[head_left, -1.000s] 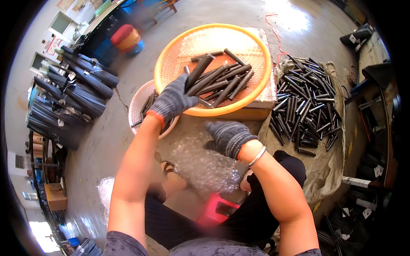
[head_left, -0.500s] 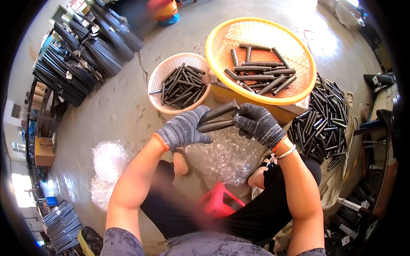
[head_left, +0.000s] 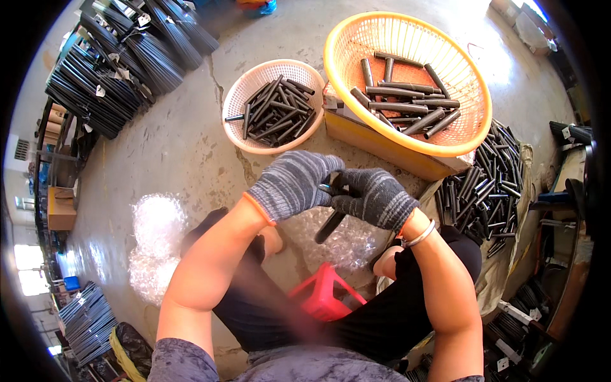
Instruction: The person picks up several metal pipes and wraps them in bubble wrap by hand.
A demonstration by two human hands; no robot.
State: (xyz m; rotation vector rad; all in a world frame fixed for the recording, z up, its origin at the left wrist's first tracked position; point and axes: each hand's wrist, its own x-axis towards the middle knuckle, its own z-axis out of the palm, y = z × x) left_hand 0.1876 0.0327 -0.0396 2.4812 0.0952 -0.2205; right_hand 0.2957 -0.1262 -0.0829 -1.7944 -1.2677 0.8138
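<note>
In front of me both hands meet, wearing grey-and-black striped knit gloves. My left hand (head_left: 296, 180) is closed, its fingertips round a dark tube that mostly hides behind the glove. My right hand (head_left: 377, 200) is closed too, and a short black tube (head_left: 330, 228) slants down and left from under its fingers. The fingertips of the two hands nearly touch. Beyond them stands a small pale basket (head_left: 230, 130) of black tubes. To its right, a larger orange-rimmed basket (head_left: 487, 118) holds several more, tilted on a cardboard box (head_left: 382, 149).
Many black tubes (head_left: 487, 184) lie heaped on a cloth at right. Crumpled clear plastic (head_left: 156, 239) lies at left, with more plastic (head_left: 350, 245) between my feet. A red stool (head_left: 321, 293) is below me. Bundles of long dark rods (head_left: 89, 95) stand at far left.
The two tubes were side by side, spanning the hands. Now the hands have come together, one tube points downward and the other is mostly hidden. The view has shifted slightly.
</note>
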